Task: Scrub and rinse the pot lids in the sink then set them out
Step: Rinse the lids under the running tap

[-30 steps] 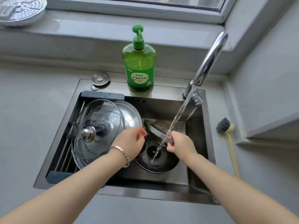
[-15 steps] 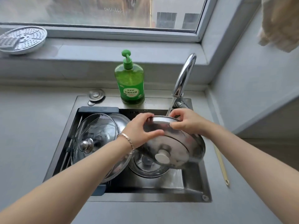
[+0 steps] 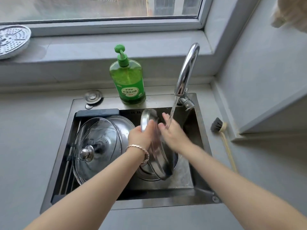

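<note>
A steel pot lid stands on edge in the sink, under the running faucet. My left hand grips its left rim. My right hand lies flat against the lid's right face with fingers straight, and the water stream falls on it. A glass lid with a steel knob leans on a rack at the sink's left, with another steel lid behind it. One more lid lies at the sink bottom, mostly hidden.
A green dish soap bottle stands on the sink's back ledge beside a drain plug. A dish brush lies on the counter to the right. A perforated steamer plate sits on the windowsill at left.
The steel lid was lifted from the sink bottom, then turned from knob-up to standing on edge under the stream. My right hand left the rim and now lies flat on the lid's face.
</note>
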{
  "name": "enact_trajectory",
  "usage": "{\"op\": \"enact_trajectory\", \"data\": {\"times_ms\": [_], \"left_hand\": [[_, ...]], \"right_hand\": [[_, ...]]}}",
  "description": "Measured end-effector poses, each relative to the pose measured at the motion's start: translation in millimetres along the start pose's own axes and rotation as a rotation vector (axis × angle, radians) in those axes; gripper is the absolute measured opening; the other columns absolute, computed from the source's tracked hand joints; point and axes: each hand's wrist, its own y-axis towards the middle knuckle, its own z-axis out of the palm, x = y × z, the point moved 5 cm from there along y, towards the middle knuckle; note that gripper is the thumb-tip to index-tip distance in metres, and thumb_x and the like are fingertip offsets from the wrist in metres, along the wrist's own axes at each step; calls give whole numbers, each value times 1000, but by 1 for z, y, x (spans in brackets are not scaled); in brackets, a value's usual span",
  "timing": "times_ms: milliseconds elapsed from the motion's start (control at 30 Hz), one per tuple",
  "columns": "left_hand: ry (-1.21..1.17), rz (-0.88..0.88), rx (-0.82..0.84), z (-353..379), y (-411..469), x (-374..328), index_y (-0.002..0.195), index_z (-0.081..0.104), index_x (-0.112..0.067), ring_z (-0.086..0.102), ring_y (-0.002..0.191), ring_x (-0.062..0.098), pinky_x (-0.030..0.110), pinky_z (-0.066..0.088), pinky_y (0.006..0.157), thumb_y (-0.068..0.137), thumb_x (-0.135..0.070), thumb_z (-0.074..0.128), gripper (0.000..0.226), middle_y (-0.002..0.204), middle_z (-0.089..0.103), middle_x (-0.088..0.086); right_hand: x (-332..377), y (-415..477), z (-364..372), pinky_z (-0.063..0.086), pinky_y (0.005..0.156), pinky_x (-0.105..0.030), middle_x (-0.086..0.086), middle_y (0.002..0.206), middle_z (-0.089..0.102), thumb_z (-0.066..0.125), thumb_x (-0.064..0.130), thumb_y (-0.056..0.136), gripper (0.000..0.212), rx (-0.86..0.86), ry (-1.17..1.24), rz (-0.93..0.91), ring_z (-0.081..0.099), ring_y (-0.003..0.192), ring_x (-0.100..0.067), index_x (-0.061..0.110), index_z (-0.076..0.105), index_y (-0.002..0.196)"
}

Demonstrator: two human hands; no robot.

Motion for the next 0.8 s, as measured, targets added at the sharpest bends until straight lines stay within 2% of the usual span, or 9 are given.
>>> {"op": "enact_trajectory", "data": {"times_ms": [67, 167, 233, 367, 467, 567, 667, 733, 800], "left_hand": [[-74, -42, -43, -2, -1, -6, 58, 43, -10, 38, 51, 16, 13, 27, 35, 91, -46, 49, 49, 54, 42, 3], [-152, -122, -99, -11, -8, -10, 59, 43, -11, 40, 54, 11, 9, 32, 40, 98, -44, 32, 52, 59, 44, 1], [-165, -146, -151, -20, -14, -11, 57, 42, -14, 40, 55, 8, 14, 31, 47, 98, -45, 29, 53, 60, 44, -1], [-226, -122, -237, -27, -26, -19, 56, 42, -11, 41, 53, 11, 27, 34, 50, 97, -46, 31, 56, 58, 45, 1], [-312, -149, -308, -34, -25, -25, 62, 48, -9, 46, 61, 16, 23, 37, 55, 98, -46, 31, 54, 63, 48, -1], [-404, -203, -378, -45, -18, -22, 81, 56, -6, 49, 81, 21, 24, 35, 74, 97, -49, 32, 52, 79, 54, 2], [-488, -229, -425, -51, -18, -17, 82, 51, -10, 53, 81, 22, 27, 43, 77, 95, -53, 34, 49, 85, 57, 3], [-525, -220, -465, -54, -21, -20, 70, 49, -12, 51, 66, 15, 23, 42, 60, 95, -52, 35, 49, 73, 52, -2], [-535, -203, -497, -56, -24, -26, 62, 44, -16, 45, 58, 10, 21, 35, 52, 95, -51, 36, 49, 65, 47, -6]], "right_hand": [[15, -17, 32, -1, 115, -20, -4, 157, 10, 23, 36, 97, 57, -54, 47, -37, 3, 145, -11, 10, 19, 147], [29, -41, 50, -6, 116, -22, 15, 151, -2, 9, 47, 91, 64, -93, 15, -182, -7, 141, 1, 18, 12, 148], [31, -32, 44, -3, 116, -23, 14, 153, 3, 15, 48, 93, 61, -38, -27, -241, -3, 142, 0, 21, 14, 147], [38, 6, 25, 1, 118, -30, 5, 157, 12, 27, 32, 101, 48, 26, 37, -64, 3, 144, -8, 21, 22, 147], [64, -15, 30, 0, 117, -26, 6, 155, 14, 22, 34, 98, 52, 31, -58, -303, 2, 141, 0, 18, 19, 147], [50, -47, 36, 3, 117, -24, 8, 151, 21, 23, 38, 95, 53, 4, -97, -512, 8, 141, -1, 19, 23, 144], [3, -42, 21, 12, 118, -32, 13, 150, 24, 25, 49, 94, 47, -71, 70, -301, 17, 140, -1, 38, 26, 141], [-22, -33, 11, 9, 119, -32, 9, 154, 20, 24, 43, 98, 47, -68, 270, -18, 13, 139, 2, 32, 22, 144], [-26, -33, 6, 1, 115, -21, 6, 156, 14, 23, 29, 102, 47, -60, 248, 98, 6, 134, 7, 19, 17, 147]]}}
